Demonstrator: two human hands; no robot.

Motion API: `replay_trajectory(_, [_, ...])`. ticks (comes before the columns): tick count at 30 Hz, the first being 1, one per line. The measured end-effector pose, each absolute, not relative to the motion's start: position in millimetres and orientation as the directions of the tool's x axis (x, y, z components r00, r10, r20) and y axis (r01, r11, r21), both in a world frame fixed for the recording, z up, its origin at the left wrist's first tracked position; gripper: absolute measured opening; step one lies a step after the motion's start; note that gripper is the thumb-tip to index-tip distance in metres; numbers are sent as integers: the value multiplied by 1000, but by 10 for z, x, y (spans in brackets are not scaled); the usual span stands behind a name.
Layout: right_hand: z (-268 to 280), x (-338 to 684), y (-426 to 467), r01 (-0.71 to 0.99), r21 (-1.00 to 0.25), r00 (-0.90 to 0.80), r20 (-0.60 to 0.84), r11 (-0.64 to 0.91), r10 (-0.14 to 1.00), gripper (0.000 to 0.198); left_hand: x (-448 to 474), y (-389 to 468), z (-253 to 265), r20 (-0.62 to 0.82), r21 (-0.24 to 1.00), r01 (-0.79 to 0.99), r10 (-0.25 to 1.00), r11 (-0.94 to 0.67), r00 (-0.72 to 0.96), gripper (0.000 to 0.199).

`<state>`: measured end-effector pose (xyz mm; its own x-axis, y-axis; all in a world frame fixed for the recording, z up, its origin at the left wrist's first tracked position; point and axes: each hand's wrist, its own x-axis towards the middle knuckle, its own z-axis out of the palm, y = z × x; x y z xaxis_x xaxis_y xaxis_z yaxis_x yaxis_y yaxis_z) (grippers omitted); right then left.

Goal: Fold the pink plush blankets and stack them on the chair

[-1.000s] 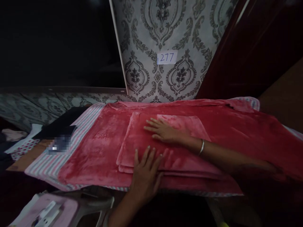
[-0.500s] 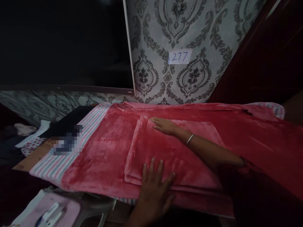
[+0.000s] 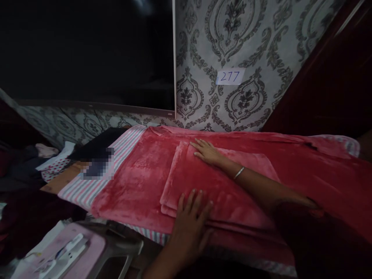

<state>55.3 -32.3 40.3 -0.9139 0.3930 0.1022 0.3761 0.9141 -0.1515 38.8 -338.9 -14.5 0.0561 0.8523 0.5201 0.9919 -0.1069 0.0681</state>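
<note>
A folded red plush blanket (image 3: pixel 186 176) lies on a larger spread of the same red plush cloth (image 3: pixel 130 174). My right hand (image 3: pixel 207 153), with a silver bangle at the wrist, rests flat near the folded piece's far left corner, fingers stretched out. At its near edge, my left hand (image 3: pixel 190 224) presses down with the fingers spread. Neither hand grips anything. Part of the folded piece is hidden under my right forearm. Beneath the red cloth a striped fabric (image 3: pixel 78 193) shows along the left and front edges.
A large dark screen (image 3: pixel 87 50) stands behind at the left. Patterned wallpaper bears a "277" label (image 3: pixel 230 76). At lower left is a stool (image 3: pixel 94 242) with a white object (image 3: pixel 65 257). A dark flat item (image 3: pixel 100 141) and clothes (image 3: pixel 55 166) lie at the left.
The whole scene has shifted slightly to the right in view. Both hands stay on the folded blanket in nearly the same places.
</note>
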Motion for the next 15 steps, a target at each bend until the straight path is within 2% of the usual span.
replay_trajectory(2, [449, 550, -574, 233, -131, -957, 144, 964, 251, 64, 292, -3414, -56, 537, 54, 997, 843, -63, 25, 61])
replay_trajectory(5, [442, 532, -936, 0, -138, -995, 97, 990, 14, 64, 162, -3431, -55, 548, 54, 998, 835, 27, -52, 63])
replay_trajectory(7, [413, 484, -1065, -48, -155, -998, 50, 987, -41, 65, 118, -3432, -144, 536, 70, 994, 838, 81, -106, 70])
replay_trajectory(11, [366, 271, -978, 8, -140, -999, 29, 990, 13, 63, 115, -3424, -380, 544, 91, 990, 827, 109, -141, 75])
replay_trajectory(15, [359, -7, -712, 170, -104, -982, 66, 980, 177, 58, 122, -3414, -485, 589, 112, 989, 795, 95, -143, 73])
